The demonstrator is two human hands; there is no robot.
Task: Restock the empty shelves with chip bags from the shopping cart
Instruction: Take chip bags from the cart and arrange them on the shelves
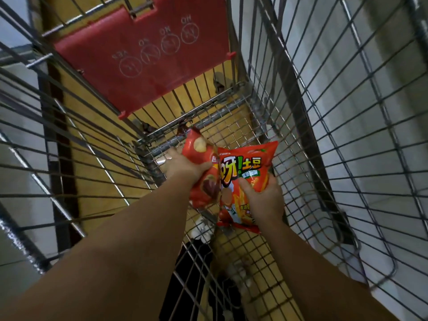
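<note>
I look down into a wire shopping cart (328, 126). My left hand (183, 166) grips a red chip bag (199, 154) with a potato picture, its fingers curled round the bag's left side. My right hand (264, 196) grips a second, orange-red chip bag (249, 163) with green and yellow lettering, thumb on its front. The two bags overlap just above the cart's wire floor. Both forearms reach down from the bottom of the head view.
A red plastic child-seat flap (143, 52) hangs at the cart's far end. Wire walls (46, 144) close in on left and right. Yellow-brown flooring shows through the mesh; a white shoe (203, 230) shows below the floor grid.
</note>
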